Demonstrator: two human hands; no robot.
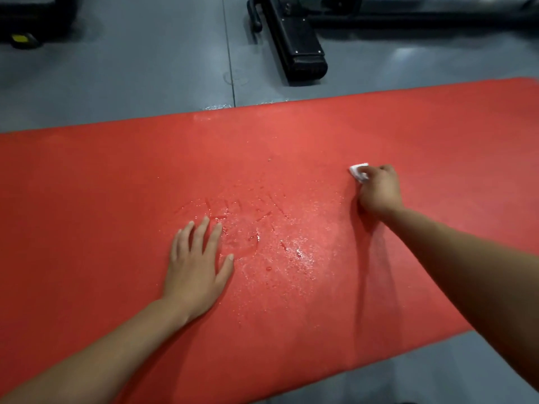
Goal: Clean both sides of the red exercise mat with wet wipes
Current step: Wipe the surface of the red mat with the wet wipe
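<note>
Red exercise mat (116,176) flat on grey floor (131,68), long axis from eight to two o'clock, wet patch (262,243) mid-mat; wet wipe (359,171) pinched under right hand (377,189), patch toward seven o'clock of it, nearer flat, spread-fingered left hand (198,266).

**What's getting cut off or covered here**

The red mat (291,158) is running out of frame left and right, so its ends aren't showing. The right hand (377,189) is covering most of the white wipe (358,170). Beyond the mat, black gym equipment (294,39) is getting clipped by the top edge, can't tell what it is.
</note>
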